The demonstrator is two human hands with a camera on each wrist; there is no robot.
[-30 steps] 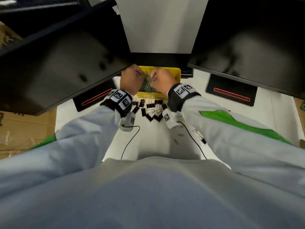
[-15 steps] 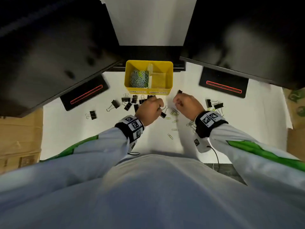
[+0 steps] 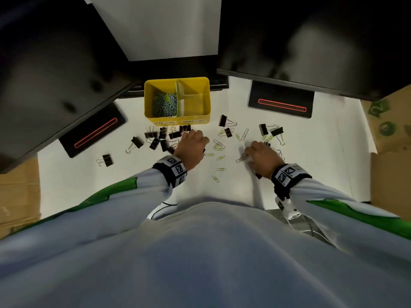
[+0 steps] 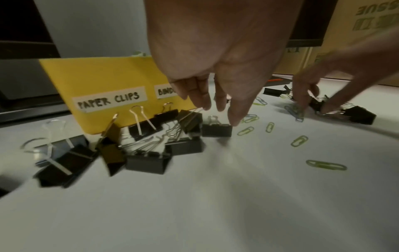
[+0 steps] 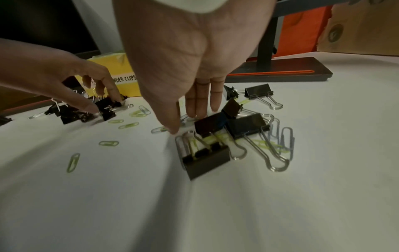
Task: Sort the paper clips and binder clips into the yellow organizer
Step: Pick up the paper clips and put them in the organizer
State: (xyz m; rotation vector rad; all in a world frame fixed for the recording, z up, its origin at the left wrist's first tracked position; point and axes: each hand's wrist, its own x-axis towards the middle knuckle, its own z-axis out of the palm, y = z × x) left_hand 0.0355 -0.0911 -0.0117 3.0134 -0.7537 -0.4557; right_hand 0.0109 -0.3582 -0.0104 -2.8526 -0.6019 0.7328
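Note:
The yellow organizer point(image 3: 176, 117) stands at the back of the white table; its left compartment holds a heap of paper clips point(image 3: 165, 105), while its right compartment point(image 3: 195, 103) looks bare. Labels on its front wall point(image 4: 108, 100) read "PAPER CLIPS" and "BINDER CLIPS". My left hand point(image 3: 193, 141) hangs with straight fingers over a cluster of black binder clips point(image 3: 160, 138), its thumb tip touching one binder clip point(image 4: 217, 130). My right hand point(image 5: 187, 121) reaches down with straight fingers onto another group of binder clips point(image 5: 208, 125) mixed with paper clips. Loose paper clips point(image 3: 219, 147) lie between the hands.
Two black monitor bases with red stripes point(image 3: 95, 134) point(image 3: 281, 105) flank the organizer, and dark screens overhang the table's back. Cardboard boxes point(image 3: 391, 163) point(image 3: 17, 196) stand at both sides. More binder clips point(image 3: 270, 130) lie to the right, one point(image 3: 106, 160) far left.
Both hands left the organizer's paper clip compartment and came down to the scattered clips. The right hand then shifted right to its cluster, and both hands spread their fingers.

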